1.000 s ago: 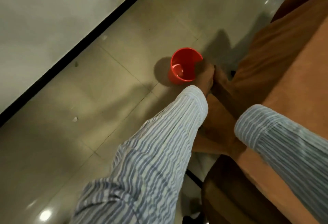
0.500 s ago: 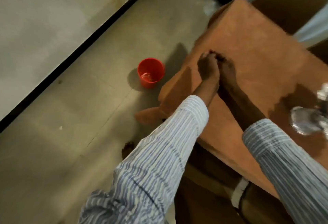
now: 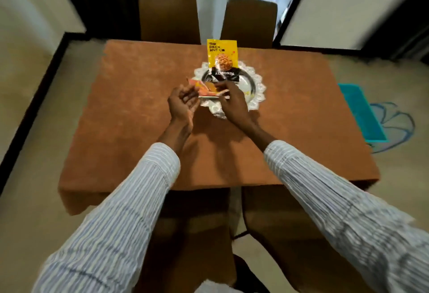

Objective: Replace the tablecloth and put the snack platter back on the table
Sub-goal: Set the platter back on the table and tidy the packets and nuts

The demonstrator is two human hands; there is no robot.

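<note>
Head view, looking down over a table: an orange-brown tablecloth [image 3: 144, 116] covers the whole top and hangs over the near edge and the left corner, lying flat with no large folds. On it, a little beyond the middle, sits the snack platter [image 3: 256, 94], a round silver dish with a scalloped, lace-like rim and a darker centre. A yellow nut packet [image 3: 222, 57] with a black lower band stands upright at the platter's far side. An orange-and-red snack packet [image 3: 205, 88] lies low across the platter's near left rim.

Both arms reach forward in blue-and-white striped sleeves [image 3: 130, 204]. The left hand [image 3: 183, 103] is just left of the platter, palm turned up, fingers loosely curled and released, its fingertips near the end of the orange packet; whether they touch it cannot be told. The right hand [image 3: 232, 101] is over the platter's near rim, its fingers pinched on the orange packet's right end.

Two brown chairs [image 3: 169, 14] stand at the far side, two more are tucked under the near edge. A turquoise tray [image 3: 362, 111] lies on the floor to the right of the table.
</note>
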